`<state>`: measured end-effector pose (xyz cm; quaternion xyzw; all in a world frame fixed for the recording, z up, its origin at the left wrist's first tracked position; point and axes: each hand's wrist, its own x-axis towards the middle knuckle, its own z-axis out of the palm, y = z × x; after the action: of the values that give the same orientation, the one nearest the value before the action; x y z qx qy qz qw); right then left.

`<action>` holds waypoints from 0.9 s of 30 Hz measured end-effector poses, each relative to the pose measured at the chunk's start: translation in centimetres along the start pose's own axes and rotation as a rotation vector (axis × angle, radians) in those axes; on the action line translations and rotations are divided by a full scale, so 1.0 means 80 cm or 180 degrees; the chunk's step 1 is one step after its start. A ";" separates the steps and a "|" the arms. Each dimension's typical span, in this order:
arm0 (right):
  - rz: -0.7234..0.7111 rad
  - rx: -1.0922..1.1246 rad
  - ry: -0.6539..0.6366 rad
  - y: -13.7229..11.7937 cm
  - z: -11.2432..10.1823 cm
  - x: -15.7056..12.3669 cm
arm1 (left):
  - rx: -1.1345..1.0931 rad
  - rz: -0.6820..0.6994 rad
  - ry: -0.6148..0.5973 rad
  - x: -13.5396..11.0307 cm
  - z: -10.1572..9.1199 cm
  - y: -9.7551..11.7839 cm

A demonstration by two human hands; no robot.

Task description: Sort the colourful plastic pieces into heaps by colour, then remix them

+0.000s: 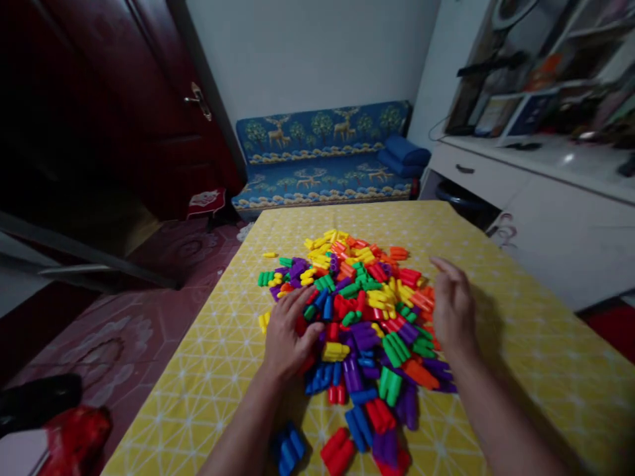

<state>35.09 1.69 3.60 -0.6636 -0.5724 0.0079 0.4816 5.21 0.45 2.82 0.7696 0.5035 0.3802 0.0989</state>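
A loose heap of colourful plastic building pieces spreads over the middle of the table, in red, blue, green, yellow, orange and purple. Many look like short bullet-shaped tubes joined side by side. My left hand rests on the heap's left side, fingers stretched out and thumb apart; a yellow piece lies just right of the thumb. At the heap's right edge my right hand is raised on its side, fingers extended, beside some orange pieces. Neither hand visibly holds a piece. Part of the heap is hidden under my left hand.
A yellow patterned cloth covers the table. Beyond it stands a blue sofa with deer and trees. A white cabinet is on the right, a dark red door at the left, and a small red stool near the sofa.
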 end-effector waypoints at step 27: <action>0.0076 0.1585 -0.2291 -0.117 0.061 -0.007 | -0.1557 -0.0761 -0.0924 0.067 -0.018 -0.006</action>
<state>25.13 3.23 6.76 -0.4888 -0.6767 0.3820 0.3965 5.02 4.90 6.17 0.7044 0.4646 0.3619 0.3961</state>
